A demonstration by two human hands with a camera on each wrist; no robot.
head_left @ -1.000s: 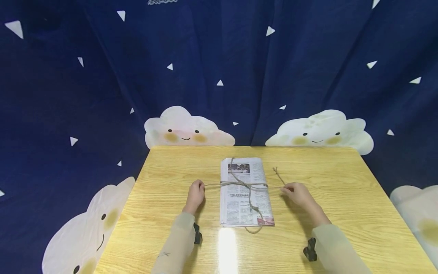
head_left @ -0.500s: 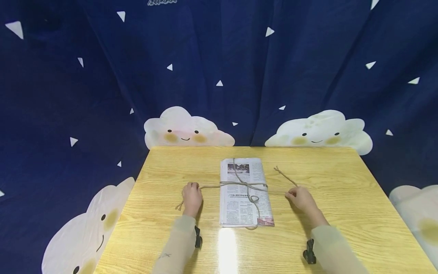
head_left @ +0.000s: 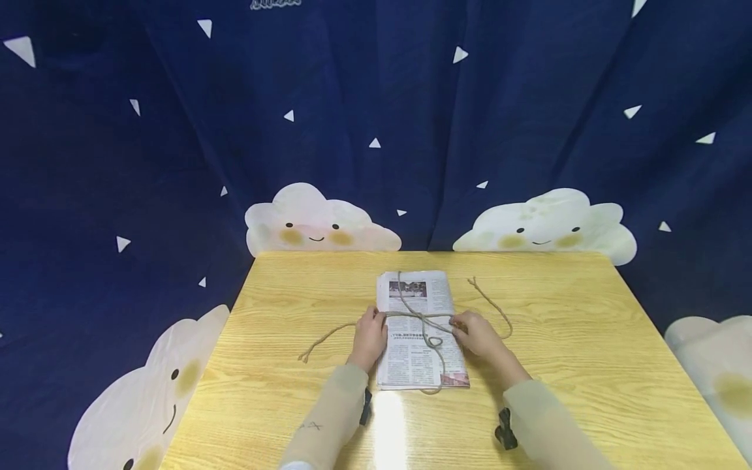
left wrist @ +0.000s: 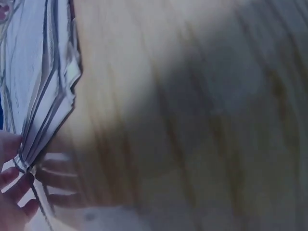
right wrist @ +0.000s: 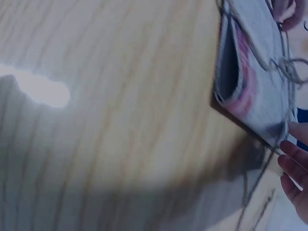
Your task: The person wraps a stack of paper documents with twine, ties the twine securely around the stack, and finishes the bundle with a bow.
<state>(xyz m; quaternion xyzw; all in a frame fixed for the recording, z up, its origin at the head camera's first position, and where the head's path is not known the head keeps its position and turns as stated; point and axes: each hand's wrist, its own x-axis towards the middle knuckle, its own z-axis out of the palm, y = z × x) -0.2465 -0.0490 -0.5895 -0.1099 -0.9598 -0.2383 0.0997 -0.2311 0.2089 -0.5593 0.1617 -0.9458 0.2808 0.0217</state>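
Observation:
A folded stack of newspapers [head_left: 405, 365] lies on the wooden table, with a thin brown rope [head_left: 405, 314] crossed over its top. One length runs sideways, another lengthwise with a small loop below the crossing. At the stack's left edge my left hand [head_left: 370, 336] pinches the sideways rope; the left wrist view shows its fingertips [left wrist: 24, 185] right at the rope by the paper's edge. My right hand [head_left: 477, 333] pinches the rope at the right edge, thumb and fingers close to the corner in the right wrist view.
One loose rope end [head_left: 317, 344] trails on the table [head_left: 282, 287] to the left, another curves at the right. A dark blue curtain [head_left: 329, 78] with smiling clouds hangs behind the table. Dark wrist cameras are strapped on both sleeves.
Both hands have come inward from either side to the stack's edges. The outer rope lengths they held are let go and lie slack on the table. A small loop has formed below the crossing.

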